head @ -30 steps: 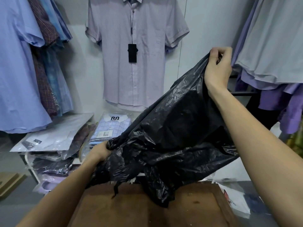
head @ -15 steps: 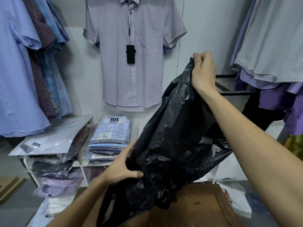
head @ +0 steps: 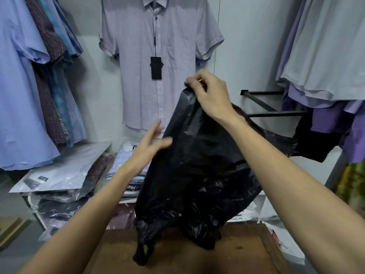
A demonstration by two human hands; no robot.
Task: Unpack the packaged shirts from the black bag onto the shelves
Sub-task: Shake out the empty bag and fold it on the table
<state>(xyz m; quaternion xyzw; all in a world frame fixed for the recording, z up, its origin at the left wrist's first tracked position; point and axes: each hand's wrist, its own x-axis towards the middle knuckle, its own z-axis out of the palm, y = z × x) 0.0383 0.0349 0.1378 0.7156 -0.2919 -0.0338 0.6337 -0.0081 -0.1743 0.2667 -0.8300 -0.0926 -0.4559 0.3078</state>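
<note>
The black bag hangs limp and crumpled in front of me, its lower end resting on a brown wooden surface. My right hand pinches the bag's top edge and holds it up. My left hand has straight fingers and touches the bag's left side. Behind my left arm, packaged shirts lie stacked on the white shelves. A flat white package tops the left pile. What is inside the bag is hidden.
A pale striped shirt with a black tag hangs on the wall ahead. Blue and checked shirts hang at left, grey and purple ones at right on a black rail. White packages lie beside the wooden surface.
My right hand has carried the bag's top edge leftward and lower. My left hand has let go of the bag's lower part and risen, now flat against its side.
</note>
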